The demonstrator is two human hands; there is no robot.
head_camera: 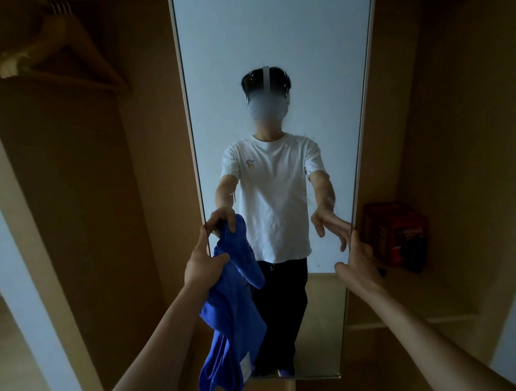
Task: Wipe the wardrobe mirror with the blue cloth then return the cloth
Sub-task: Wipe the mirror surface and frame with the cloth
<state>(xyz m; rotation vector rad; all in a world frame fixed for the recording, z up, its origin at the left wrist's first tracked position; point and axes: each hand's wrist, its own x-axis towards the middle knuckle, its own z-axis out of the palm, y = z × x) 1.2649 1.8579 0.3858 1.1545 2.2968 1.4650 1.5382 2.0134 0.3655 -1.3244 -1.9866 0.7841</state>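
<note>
Left hand [202, 262] round cloth [229, 328], perhaps against mirror [270, 41]

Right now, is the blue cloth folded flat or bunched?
Bunched: the blue cloth hangs in loose folds, gripped by the left hand.

Dim, warm-brown wardrobe interior [96, 176]; mirror [270, 41] reflects pale bluish light; wide-angle bending at edges.

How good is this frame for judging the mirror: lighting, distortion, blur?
Head view: wardrobe interior dim and brownish; mirror much brighter, without glare; wide-angle lens bows the mirror's edges; small specks show on the glass; hanger at top left soft and shadowed; blue cloth, left hand and right hand reasonably sharp.
</note>
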